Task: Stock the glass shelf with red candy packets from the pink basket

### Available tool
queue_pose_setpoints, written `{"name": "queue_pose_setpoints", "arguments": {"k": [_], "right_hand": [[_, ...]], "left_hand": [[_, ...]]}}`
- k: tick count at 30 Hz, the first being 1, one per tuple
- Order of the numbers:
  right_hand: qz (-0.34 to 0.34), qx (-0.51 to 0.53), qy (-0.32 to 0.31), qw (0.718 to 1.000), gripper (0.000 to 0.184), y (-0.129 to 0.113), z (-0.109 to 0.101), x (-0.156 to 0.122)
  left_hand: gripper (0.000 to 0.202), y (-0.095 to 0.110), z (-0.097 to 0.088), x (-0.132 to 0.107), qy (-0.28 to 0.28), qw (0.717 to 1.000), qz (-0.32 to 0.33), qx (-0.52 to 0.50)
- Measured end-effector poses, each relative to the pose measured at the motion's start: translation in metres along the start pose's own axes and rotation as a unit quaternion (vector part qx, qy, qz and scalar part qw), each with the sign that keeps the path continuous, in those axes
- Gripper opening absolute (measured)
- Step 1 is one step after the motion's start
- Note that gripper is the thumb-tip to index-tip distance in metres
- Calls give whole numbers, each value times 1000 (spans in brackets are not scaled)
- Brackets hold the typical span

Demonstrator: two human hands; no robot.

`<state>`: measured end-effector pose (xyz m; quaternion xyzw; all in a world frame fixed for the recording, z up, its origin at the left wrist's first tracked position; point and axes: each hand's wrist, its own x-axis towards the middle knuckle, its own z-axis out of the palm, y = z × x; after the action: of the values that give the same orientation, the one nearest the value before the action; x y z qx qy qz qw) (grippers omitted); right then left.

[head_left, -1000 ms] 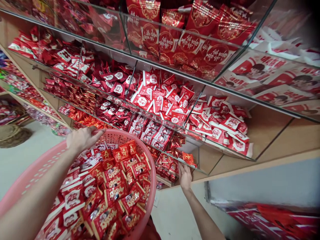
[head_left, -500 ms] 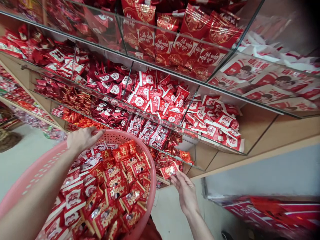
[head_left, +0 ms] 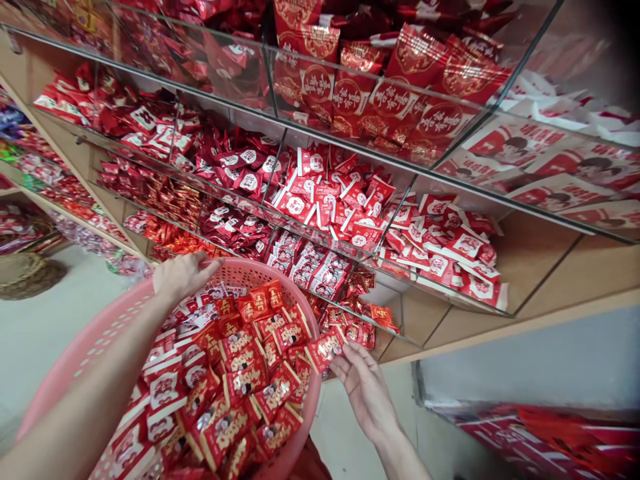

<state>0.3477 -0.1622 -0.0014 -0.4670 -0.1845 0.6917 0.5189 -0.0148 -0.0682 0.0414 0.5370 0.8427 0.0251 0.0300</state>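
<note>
My left hand point(head_left: 183, 275) grips the far rim of a pink plastic basket point(head_left: 95, 333) that rests along my forearm. The basket is heaped with red and white snack packets point(head_left: 235, 373). My right hand point(head_left: 363, 387) pinches one red snack packet point(head_left: 326, 348) at the basket's right rim, just below the lowest glass-fronted shelf bin point(head_left: 365, 320). Its fingers curl under the packet, palm turned up.
Tiered wooden shelves with glass fronts point(head_left: 350, 160) hold several bins of red packets. One bin at the right point(head_left: 540, 267) is mostly bare wood. A pale floor point(head_left: 45, 327) lies to the left, and a woven basket point(head_left: 25, 273) sits at the far left.
My right hand took a red packet from the lowest bin and carried it left and down to the basket's rim. My left hand kept its grip on the basket.
</note>
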Motion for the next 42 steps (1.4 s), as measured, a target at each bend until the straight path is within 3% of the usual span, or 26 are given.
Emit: {"name": "queue_pose_setpoints", "arguments": {"k": [6,10,12,17,20,25,29,32,37,39,42], "right_hand": [[92,78,-2,993,31,5,9,-1],[127,23,7,992,39,2,13,-2],[122,-25,-27,992,40,-4,18,-1],[46,-163,-179,969,41,-27,30,7],[-44,-269,-242,931,45,-35,34,16],[-114,-396,-299,861,53,-26,31,39],[-112,-428,-316,840,40,-15,30,47],[-56,-386,-320,863,39,-16,35,42],[133,-132,-251,950,36,-21,36,37],[163,-67,-225,958,37,-21,32,39],[169,-42,-243,954,39,-21,27,39]], "left_hand": [[79,1,-6,-4,-11,1000,2,6],[82,2,-9,-6,-16,1000,1,6],[82,3,-9,-7,-16,1000,2,5],[80,2,-7,-7,-12,1000,5,0],[78,1,-5,-7,-10,1000,4,-2],[75,-2,-3,-7,0,1000,3,2],[76,-4,-4,-10,1,1000,1,7],[77,-5,-5,-11,2,1000,-2,9],[76,-6,-5,-10,-4,1000,-8,7],[77,-6,-4,-9,-6,1000,-8,6],[78,-5,-4,-8,-4,1000,-4,6]]}}
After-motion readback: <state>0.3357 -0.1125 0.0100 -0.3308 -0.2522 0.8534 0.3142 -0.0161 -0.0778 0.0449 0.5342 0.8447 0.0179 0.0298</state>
